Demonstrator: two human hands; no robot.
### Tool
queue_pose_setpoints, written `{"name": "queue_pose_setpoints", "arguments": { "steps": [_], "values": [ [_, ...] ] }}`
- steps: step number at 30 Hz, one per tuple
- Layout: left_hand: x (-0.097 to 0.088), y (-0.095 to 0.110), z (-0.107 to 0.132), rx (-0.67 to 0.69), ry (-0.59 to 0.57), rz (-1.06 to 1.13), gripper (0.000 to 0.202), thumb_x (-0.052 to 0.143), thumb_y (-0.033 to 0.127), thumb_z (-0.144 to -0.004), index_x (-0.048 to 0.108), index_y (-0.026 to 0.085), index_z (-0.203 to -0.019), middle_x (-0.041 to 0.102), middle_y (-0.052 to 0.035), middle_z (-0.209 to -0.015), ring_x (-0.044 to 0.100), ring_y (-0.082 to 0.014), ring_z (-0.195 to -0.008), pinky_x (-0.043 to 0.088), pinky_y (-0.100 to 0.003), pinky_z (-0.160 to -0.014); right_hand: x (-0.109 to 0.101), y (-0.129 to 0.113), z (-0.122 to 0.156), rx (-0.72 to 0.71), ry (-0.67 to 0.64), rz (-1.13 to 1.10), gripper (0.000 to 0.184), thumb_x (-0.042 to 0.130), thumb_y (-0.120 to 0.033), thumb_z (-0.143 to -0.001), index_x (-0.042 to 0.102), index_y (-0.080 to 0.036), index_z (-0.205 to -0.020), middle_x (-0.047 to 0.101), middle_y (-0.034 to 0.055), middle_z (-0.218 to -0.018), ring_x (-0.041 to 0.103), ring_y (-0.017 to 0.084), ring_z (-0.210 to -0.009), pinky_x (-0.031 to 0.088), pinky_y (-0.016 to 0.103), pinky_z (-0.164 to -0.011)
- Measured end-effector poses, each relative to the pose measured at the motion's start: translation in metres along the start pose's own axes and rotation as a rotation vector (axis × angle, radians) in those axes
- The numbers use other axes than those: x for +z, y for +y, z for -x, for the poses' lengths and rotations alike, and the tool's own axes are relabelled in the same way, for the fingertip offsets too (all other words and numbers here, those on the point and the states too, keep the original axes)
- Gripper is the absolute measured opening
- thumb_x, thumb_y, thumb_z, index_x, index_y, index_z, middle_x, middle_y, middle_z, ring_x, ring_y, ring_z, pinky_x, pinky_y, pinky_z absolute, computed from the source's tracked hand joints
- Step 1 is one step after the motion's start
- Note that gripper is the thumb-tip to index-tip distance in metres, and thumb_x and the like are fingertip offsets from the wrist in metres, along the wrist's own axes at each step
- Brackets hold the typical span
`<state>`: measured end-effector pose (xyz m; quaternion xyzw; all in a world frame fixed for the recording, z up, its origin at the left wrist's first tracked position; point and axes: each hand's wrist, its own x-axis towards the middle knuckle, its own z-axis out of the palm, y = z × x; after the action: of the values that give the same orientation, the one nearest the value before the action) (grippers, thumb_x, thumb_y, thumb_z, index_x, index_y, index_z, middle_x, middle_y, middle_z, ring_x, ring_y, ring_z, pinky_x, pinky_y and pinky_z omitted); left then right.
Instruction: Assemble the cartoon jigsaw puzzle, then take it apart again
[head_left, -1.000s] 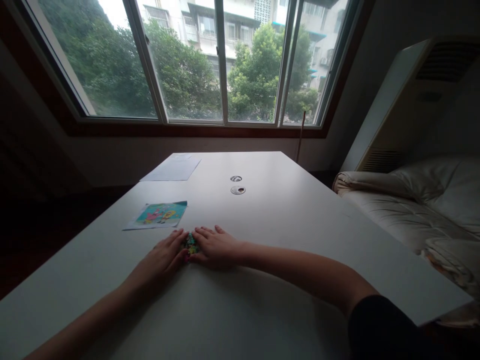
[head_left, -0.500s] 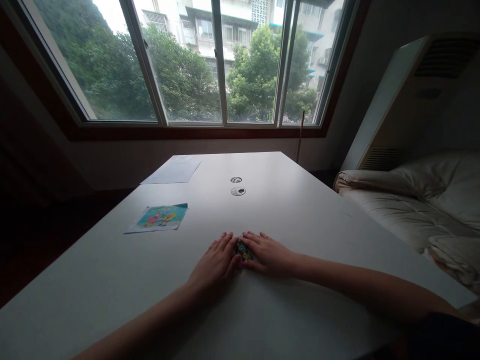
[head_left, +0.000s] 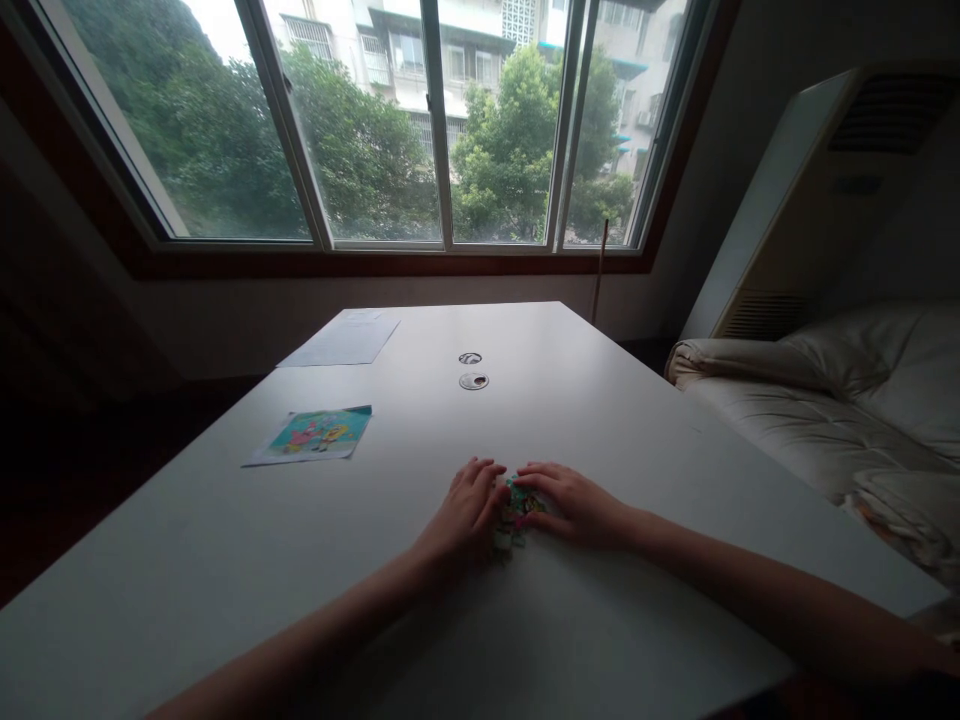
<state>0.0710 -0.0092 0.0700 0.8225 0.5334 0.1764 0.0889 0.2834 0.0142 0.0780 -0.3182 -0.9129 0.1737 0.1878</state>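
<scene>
A small heap of colourful flat pieces (head_left: 514, 508) lies on the white table (head_left: 525, 640), in front of me and a little right of centre. My left hand (head_left: 465, 515) presses against the heap's left side with its fingers curled round it. My right hand (head_left: 577, 505) closes on it from the right, fingertips over the top. The two hands nearly touch and hide most of the heap. Both bare forearms rest low over the table.
A printed cartoon picture sheet (head_left: 319, 433) lies to the left, a plain paper (head_left: 341, 340) farther back. Two round cable holes (head_left: 473, 381) sit mid-table. Pale bedding (head_left: 840, 400) and a tall white unit (head_left: 795, 200) stand to the right. A wide window (head_left: 442, 120) fills the far wall.
Both hands have slid the heap to the right across the table, away from the picture sheet. The fingers, flat earlier, are now curled round the pieces.
</scene>
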Motion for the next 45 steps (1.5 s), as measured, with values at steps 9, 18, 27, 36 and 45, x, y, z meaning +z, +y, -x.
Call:
{"name": "queue_pose_setpoints", "arguments": {
  "steps": [9,18,27,36,45],
  "values": [
    [-0.040,-0.087,0.006,-0.315,0.049,-0.224,0.053,0.039,0.038,-0.084,0.046,0.009,-0.128,0.042,-0.0182,-0.138,0.031,-0.0328,-0.130,0.027,-0.049,-0.104,-0.001,0.020,0.015,0.003,-0.016,-0.056,0.042,0.053,-0.038,-0.087,0.052,-0.016,-0.123,0.054,0.0131,-0.130,0.046,0.024,-0.123,0.037,0.042,-0.104],
    [-0.043,-0.129,0.024,-0.544,-0.044,-0.391,0.067,0.026,0.051,-0.087,0.041,0.007,-0.135,0.039,-0.0240,-0.139,0.036,-0.0424,-0.125,0.030,-0.060,-0.095,0.002,0.022,0.016,0.000,0.008,-0.007,0.038,0.053,-0.036,-0.087,0.054,-0.017,-0.120,0.055,0.0117,-0.128,0.048,0.024,-0.121,0.037,0.043,-0.103],
    [-0.015,-0.073,-0.006,-0.315,-0.140,-0.365,0.059,0.025,0.047,-0.092,0.029,0.017,-0.143,0.031,-0.0151,-0.147,0.028,-0.0315,-0.134,0.025,-0.051,-0.103,0.001,0.024,0.016,0.013,-0.003,0.001,0.038,0.052,-0.037,-0.087,0.055,-0.018,-0.120,0.054,0.0108,-0.129,0.048,0.024,-0.121,0.038,0.042,-0.103],
    [-0.002,-0.053,-0.028,-0.244,-0.116,-0.346,0.057,0.025,0.045,-0.093,0.032,0.014,-0.140,0.030,-0.0118,-0.148,0.028,-0.0277,-0.134,0.024,-0.049,-0.106,0.000,0.022,0.015,0.013,-0.003,-0.001,0.038,0.052,-0.036,-0.087,0.055,-0.016,-0.119,0.055,0.0121,-0.127,0.048,0.024,-0.121,0.037,0.042,-0.103],
    [0.000,-0.053,-0.017,-0.182,-0.095,-0.318,0.058,0.028,0.046,-0.093,0.033,0.014,-0.140,0.033,-0.0116,-0.147,0.028,-0.0280,-0.134,0.024,-0.048,-0.106,0.005,0.025,0.016,-0.010,0.008,-0.024,0.037,0.052,-0.037,-0.088,0.055,-0.020,-0.120,0.055,0.0114,-0.127,0.050,0.023,-0.118,0.038,0.042,-0.101]
  ]
}}
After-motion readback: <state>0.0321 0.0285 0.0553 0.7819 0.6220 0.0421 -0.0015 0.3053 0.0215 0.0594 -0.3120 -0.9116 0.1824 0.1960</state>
